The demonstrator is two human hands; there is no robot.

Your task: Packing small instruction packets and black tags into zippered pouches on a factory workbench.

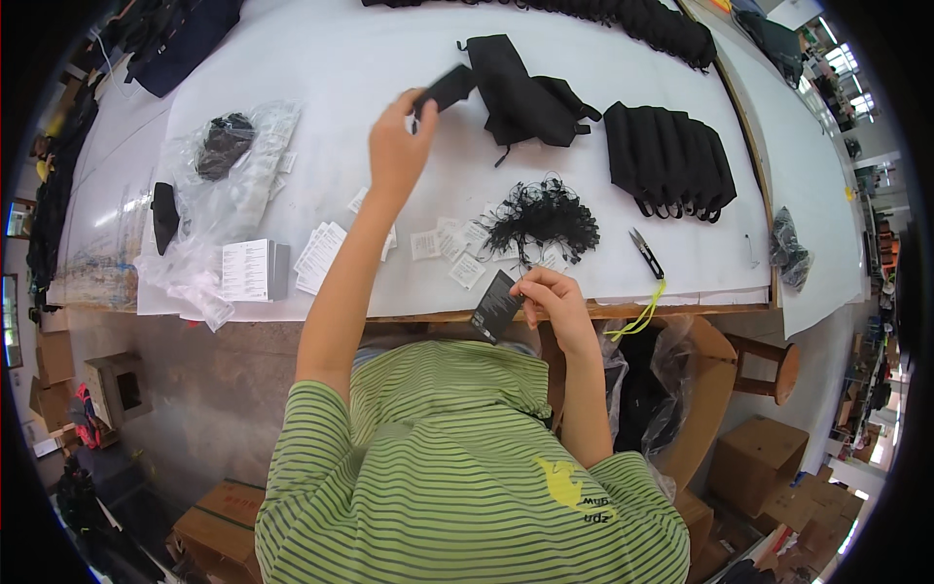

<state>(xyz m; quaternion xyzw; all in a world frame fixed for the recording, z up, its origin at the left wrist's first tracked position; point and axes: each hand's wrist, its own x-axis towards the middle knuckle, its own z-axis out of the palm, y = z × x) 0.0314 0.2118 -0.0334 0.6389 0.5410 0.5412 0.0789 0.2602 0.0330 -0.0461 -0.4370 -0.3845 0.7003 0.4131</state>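
Observation:
My left hand (397, 146) is stretched out over the table, its fingers closed on a small folded black fabric piece (448, 89). Just right of that piece lies a loose heap of black fabric pieces (525, 97) with short straps. Close to the table's front edge, my right hand (551, 296) pinches a black hang tag (496, 309) with pale print. Behind the tag is a tangled bunch of black strings (543, 220). White printed labels (467, 271) are scattered beside the strings.
A row of folded black pouches (667, 161) lies at the right, near thread snips (646, 253) with a yellow-green cord. Leftward are a white card stack (255, 271), a clear plastic bag (248, 170) and a small black piece (164, 219). A wooden stool (769, 370) stands below right.

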